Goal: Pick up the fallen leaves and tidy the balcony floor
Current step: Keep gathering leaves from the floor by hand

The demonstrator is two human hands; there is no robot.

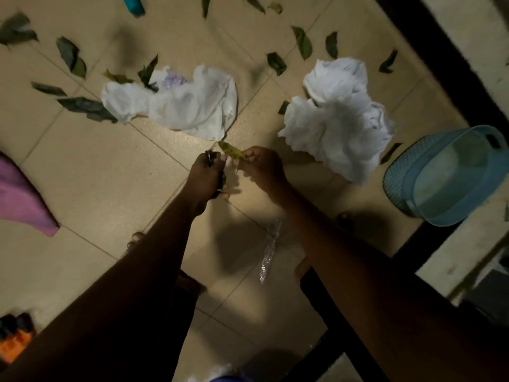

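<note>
Leaves (210,158) in left grip (205,176) mostly hidden, pink cloth (19,194) cut at left, teal obj (134,4) at top

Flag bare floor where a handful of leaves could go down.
Widest bare tile: between pink cloth, left white cloth and left forearm. Smaller patch: near side of right white cloth, beside blue basket. Far floor is crowded with leaves.

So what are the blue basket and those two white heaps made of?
Blue basket: apparently moulded plastic, matte, with a finely perforated wall and cut-out handle. Left white heap and right white heap: probably soft cloth, limp and creased; thin paper cannot be ruled out.
</note>
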